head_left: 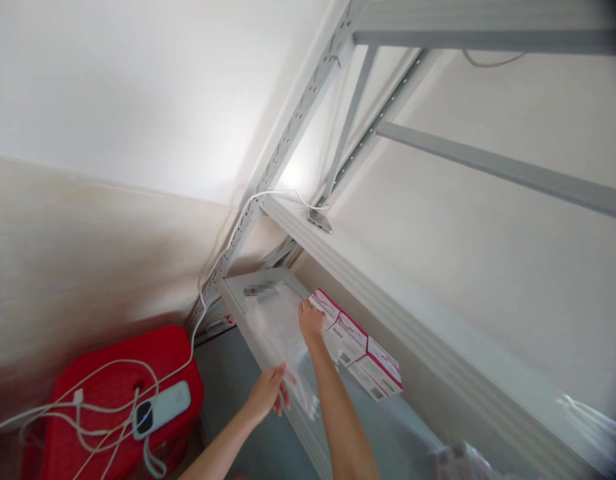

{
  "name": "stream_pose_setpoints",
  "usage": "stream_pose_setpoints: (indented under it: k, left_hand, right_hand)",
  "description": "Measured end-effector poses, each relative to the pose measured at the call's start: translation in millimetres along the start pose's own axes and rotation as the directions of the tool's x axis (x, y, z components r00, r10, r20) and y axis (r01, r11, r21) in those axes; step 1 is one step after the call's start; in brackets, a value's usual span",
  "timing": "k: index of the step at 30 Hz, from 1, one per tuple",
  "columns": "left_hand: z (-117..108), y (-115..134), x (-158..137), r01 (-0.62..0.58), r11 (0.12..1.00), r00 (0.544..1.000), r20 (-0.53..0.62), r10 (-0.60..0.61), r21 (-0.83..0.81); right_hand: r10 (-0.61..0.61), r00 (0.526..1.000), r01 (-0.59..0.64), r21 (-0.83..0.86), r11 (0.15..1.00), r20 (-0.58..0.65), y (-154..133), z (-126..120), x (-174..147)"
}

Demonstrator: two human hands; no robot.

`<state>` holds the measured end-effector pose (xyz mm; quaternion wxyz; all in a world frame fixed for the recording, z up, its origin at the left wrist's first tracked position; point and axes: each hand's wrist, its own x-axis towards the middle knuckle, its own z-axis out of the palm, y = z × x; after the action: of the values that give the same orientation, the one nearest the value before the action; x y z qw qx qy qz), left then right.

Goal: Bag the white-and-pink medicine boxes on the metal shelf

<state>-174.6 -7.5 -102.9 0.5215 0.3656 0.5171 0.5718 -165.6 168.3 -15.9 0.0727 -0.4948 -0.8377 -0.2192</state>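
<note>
Left hand (266, 393): grip closed on the near lower edge of a clear plastic bag (281, 333), fingers curled over the film and pinching it. Right hand (311, 321): placed at the far right edge of the same bag, beside the boxes; fingers bent, but whether they pinch the film or merely press on it cannot be told from this view.

The clear plastic bag lies flat on the lower shelf (238, 293) of a grey metal rack, running from the shelf's back corner toward the front edge. A blurred label sits near its far end.

Just right of the bag, on the same shelf, stands a row of white-and-pink boxes (355, 343), three in line, the nearest one touching or just beside the right hand.

Above the hands an upper shelf (388, 280) projects forward and overhangs the working area. A phone (320, 221) rests at its left end, with a white cable (223, 257) running from it down along the perforated rack upright (298, 120).

Lower left, well apart from the hands, a red stool (113, 373) carries a pale power bank (161, 409) and loose coils of white cable.
</note>
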Motion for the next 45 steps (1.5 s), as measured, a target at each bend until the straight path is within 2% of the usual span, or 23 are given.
stream_pose_setpoints:
  k: [3, 7, 12, 16, 19, 23, 25, 26, 27, 28, 30, 33, 35, 37, 40, 42, 45]
  left_hand:
    - [-3, -12, 9, -0.004, 0.998, 0.995, 0.095, 0.01, -0.058]
    - [-6, -11, 14, -0.017, 0.998, 0.983, 0.182, 0.027, -0.061]
    - [-4, -2, 15, -0.001, 0.999, 0.983, 0.186, 0.009, -0.038]
    - [-1, -4, 13, -0.019, 1.0, 0.991, 0.134, 0.021, -0.011]
    - [-2, -5, 7, -0.025, 0.997, 0.996, 0.083, 0.019, 0.078]
    - [-9, 1, -11, -0.078, 0.947, 0.997, 0.052, 0.065, 0.311]
    - [-10, 8, -26, -0.122, 0.902, 0.991, 0.102, 0.088, 0.414]
    - [-9, 13, -35, -0.153, 0.884, 0.98, 0.184, 0.078, 0.442]
    - [-6, 18, -44, -0.189, 0.872, 0.952, 0.301, 0.051, 0.451]
    - [-1, 23, -55, -0.224, 0.868, 0.901, 0.434, 0.011, 0.443]
    - [15, 30, -75, -0.259, 0.873, 0.752, 0.653, -0.086, 0.413]
    - [56, 30, -98, -0.219, 0.899, 0.572, 0.797, -0.197, 0.379]
    - [91, 23, -101, -0.189, 0.924, 0.517, 0.834, -0.194, 0.333]
    - [130, 11, -92, -0.191, 0.947, 0.529, 0.84, -0.124, 0.26]
    - [186, -9, -58, -0.289, 0.935, 0.611, 0.792, 0.014, 0.206]
    - [217, -22, -28, -0.396, 0.88, 0.709, 0.697, 0.111, 0.262]
    - [246, -38, 12, -0.457, 0.735, 0.837, 0.523, 0.163, 0.502]
  right_hand:
    - [-0.039, 0.999, 0.038, 0.022, 0.999, 0.034, -4, 13, 1]
    - [-0.031, 0.998, 0.026, 0.087, 0.996, 0.059, 3, 21, -4]
    - [0.022, 0.996, -0.033, 0.146, 0.989, 0.081, 15, 22, -13]
    - [0.022, 0.997, -0.033, 0.143, 0.989, 0.08, 18, 26, -17]
    - [0.025, 0.999, -0.029, 0.113, 0.993, 0.035, 17, 26, -18]
    - [-0.044, 0.995, 0.052, 0.097, 0.994, -0.089, 26, 11, -25]
    - [-0.071, 0.985, 0.092, 0.134, 0.987, -0.156, 40, 0, -40]
    - [-0.084, 0.979, 0.116, 0.165, 0.979, -0.186, 49, -4, -53]
    - [-0.098, 0.972, 0.141, 0.2, 0.97, -0.213, 59, -7, -70]
    - [-0.109, 0.965, 0.166, 0.236, 0.957, -0.24, 71, -6, -91]
    - [-0.044, 0.961, 0.129, 0.304, 0.944, -0.271, 95, 3, -139]
    - [0.181, 0.954, -0.083, 0.37, 0.925, -0.239, 134, 31, -216]
    - [0.318, 0.932, -0.238, 0.372, 0.897, -0.172, 162, 49, -262]
    - [0.414, 0.906, -0.36, 0.354, 0.863, -0.089, 190, 61, -299]
    - [0.471, 0.88, -0.46, 0.343, 0.819, 0.055, 227, 67, -340]
    - [0.489, 0.863, -0.499, 0.37, 0.784, 0.129, 244, 67, -358]
    - [0.509, 0.85, -0.513, 0.426, 0.745, 0.135, 251, 66, -371]
